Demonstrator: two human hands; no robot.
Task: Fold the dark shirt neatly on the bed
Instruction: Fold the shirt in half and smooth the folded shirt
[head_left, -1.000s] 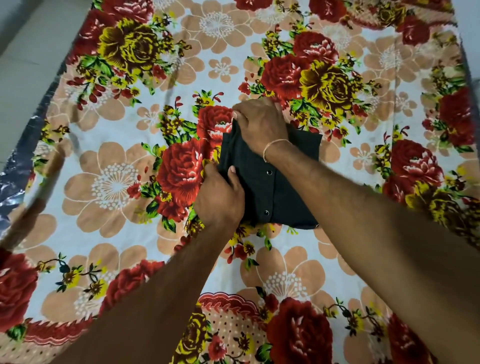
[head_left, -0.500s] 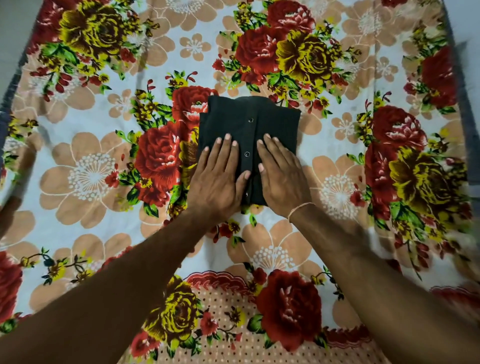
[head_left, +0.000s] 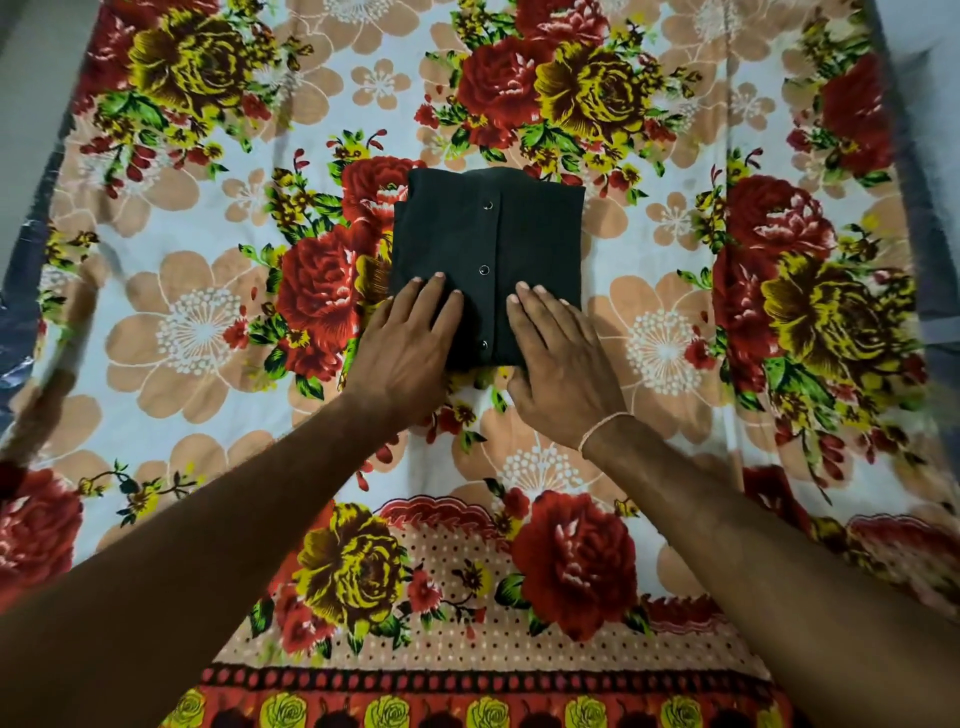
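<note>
Home bedroom, bed (head_left: 156, 291) spread with a floral bedsheet (head_left: 675, 332), folded clothing on it

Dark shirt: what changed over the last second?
A second ago both hands gripped the dark shirt, the right at its far edge, the left at its left side. Both let go; now the left hand and right hand lie flat, fingers straight, on its near edge, nearer than half a second ago. The shirt stays a folded square on the floral bedsheet.
</note>
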